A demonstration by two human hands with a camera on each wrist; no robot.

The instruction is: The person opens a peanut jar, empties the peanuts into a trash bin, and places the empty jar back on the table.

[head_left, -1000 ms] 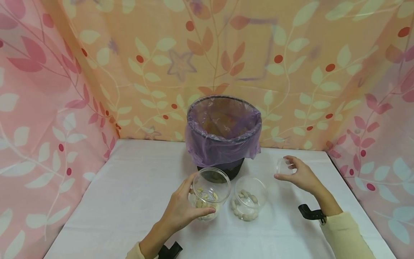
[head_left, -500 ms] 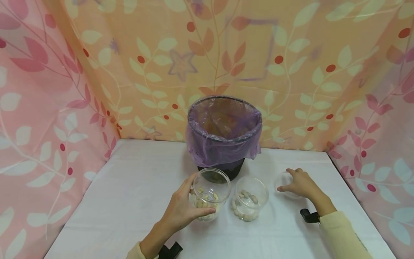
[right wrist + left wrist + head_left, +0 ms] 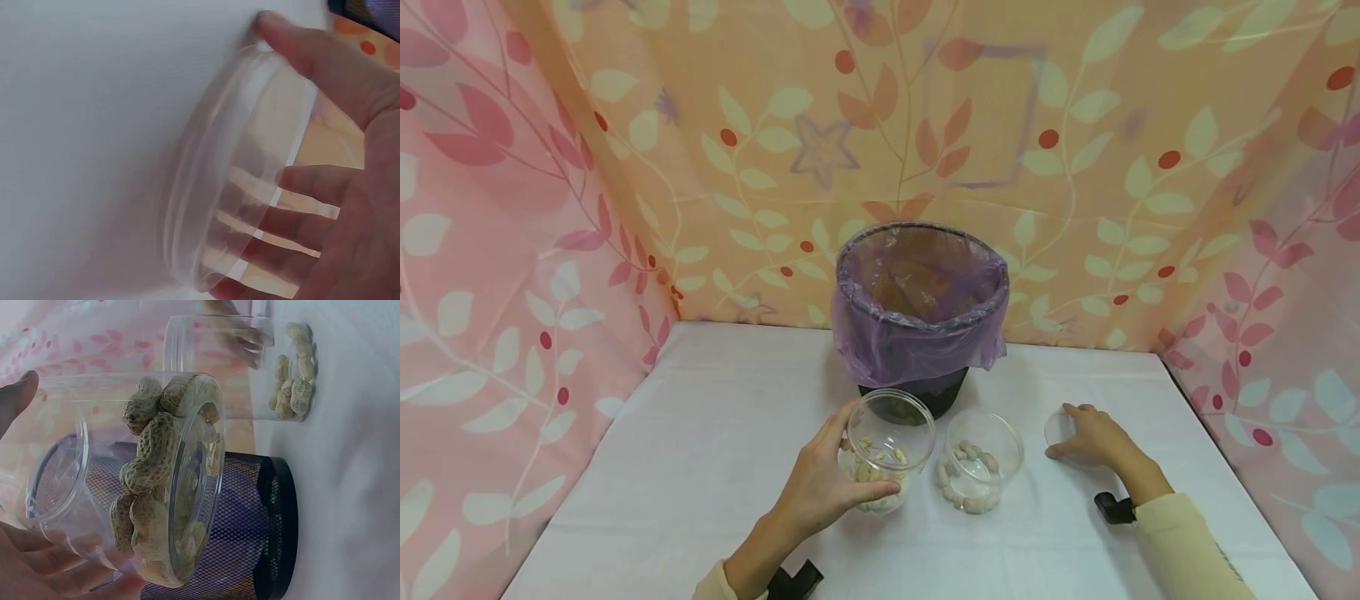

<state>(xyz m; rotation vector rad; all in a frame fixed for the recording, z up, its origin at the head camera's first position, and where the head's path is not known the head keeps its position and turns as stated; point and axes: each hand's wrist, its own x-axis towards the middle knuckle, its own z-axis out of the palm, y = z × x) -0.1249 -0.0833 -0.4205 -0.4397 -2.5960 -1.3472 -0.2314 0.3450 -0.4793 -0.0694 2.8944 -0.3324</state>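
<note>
Lid [image 3: 1062, 427] of clear plastic lies flat on the worktop toward its right edge, my right hand [image 3: 1093, 437] spread over it, fingers [image 3: 312, 187] laid across its top rather than clamped; the right wrist view shows them through the plastic. My left hand [image 3: 820, 483] wraps the open jar [image 3: 883, 454] of peanuts [image 3: 156, 487] near the front edge, thumb one side, fingers the other, a firm hold. A second open jar [image 3: 981, 467] with fewer peanuts stands just beside it, between the two hands. Lined mesh bin [image 3: 917, 312] sits behind both jars. I judge the step as setting the lid aside. Next move, I reckon, calls for freeing the right hand while the left steadies the jar.
</note>
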